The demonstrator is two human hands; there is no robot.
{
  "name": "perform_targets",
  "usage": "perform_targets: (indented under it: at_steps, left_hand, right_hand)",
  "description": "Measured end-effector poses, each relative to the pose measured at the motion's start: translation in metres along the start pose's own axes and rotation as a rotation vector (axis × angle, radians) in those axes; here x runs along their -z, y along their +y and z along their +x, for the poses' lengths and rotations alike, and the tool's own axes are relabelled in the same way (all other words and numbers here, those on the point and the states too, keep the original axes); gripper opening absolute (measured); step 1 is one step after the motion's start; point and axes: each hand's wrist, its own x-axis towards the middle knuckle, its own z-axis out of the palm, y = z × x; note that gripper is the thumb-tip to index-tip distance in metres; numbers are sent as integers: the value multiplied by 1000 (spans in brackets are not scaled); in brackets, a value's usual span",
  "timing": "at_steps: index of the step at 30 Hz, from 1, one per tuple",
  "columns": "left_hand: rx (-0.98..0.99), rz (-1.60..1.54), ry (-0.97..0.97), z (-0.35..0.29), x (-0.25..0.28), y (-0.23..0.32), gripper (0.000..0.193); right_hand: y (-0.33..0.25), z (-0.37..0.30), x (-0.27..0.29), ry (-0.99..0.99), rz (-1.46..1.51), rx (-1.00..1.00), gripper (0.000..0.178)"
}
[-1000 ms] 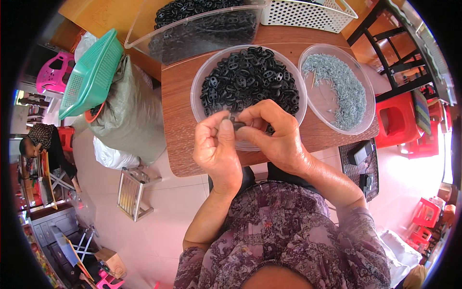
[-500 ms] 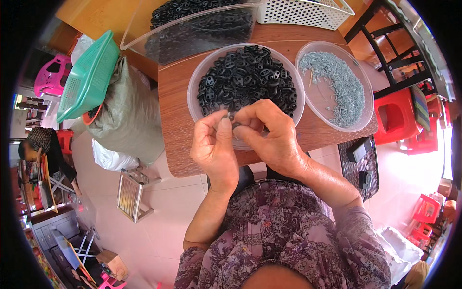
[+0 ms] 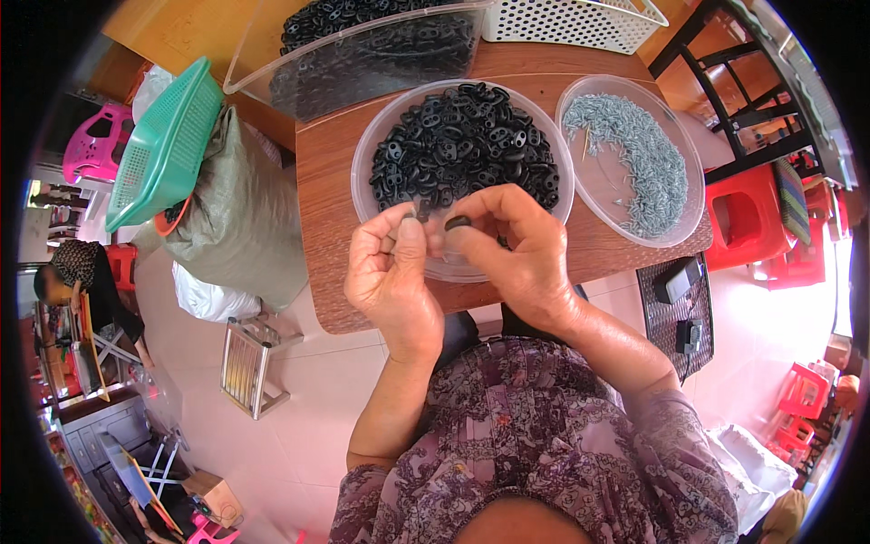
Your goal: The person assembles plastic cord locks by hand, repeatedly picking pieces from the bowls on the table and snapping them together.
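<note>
A round clear tub (image 3: 365,172) in front of me is heaped with small black oval plastic pieces (image 3: 471,145), each with two holes. My right hand (image 3: 521,245) hangs over its near rim, pinching one black oval piece (image 3: 458,221) between thumb and fingers. Beside it on the left, my left hand (image 3: 394,272) is raised with thumb and forefinger together; whatever small thing lies at their tips is too blurred to name. The two hands are slightly apart. To the right stands a shallow clear round tub (image 3: 598,186) with many small grey-blue slender pieces (image 3: 657,172).
Both tubs stand on a brown wooden table (image 3: 331,236). Behind are a clear bin (image 3: 362,82) of black pieces and a white perforated basket (image 3: 571,27). On the left, a green basket (image 3: 168,150) tops a large sack (image 3: 245,218). Red stools (image 3: 743,222) stand at right.
My hands have drawn apart a little; the left has shifted slightly left. The black oval piece in my right fingers now shows plainly.
</note>
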Motion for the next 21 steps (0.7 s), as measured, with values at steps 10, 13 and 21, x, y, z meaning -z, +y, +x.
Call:
perform_targets:
  at_steps: [10,13,21]
  left_hand:
    - [82,127,-175,-4,4,18,21]
    - [101,115,-229,-4,7,21,23]
    - [107,148,-267,-3,7,24,26]
  right_hand:
    - [-7,24,25,-223,215,-227,18]
    - [-5,28,28,-263,216,-287,19]
    - [-2,33,31,-329,261,-328,17]
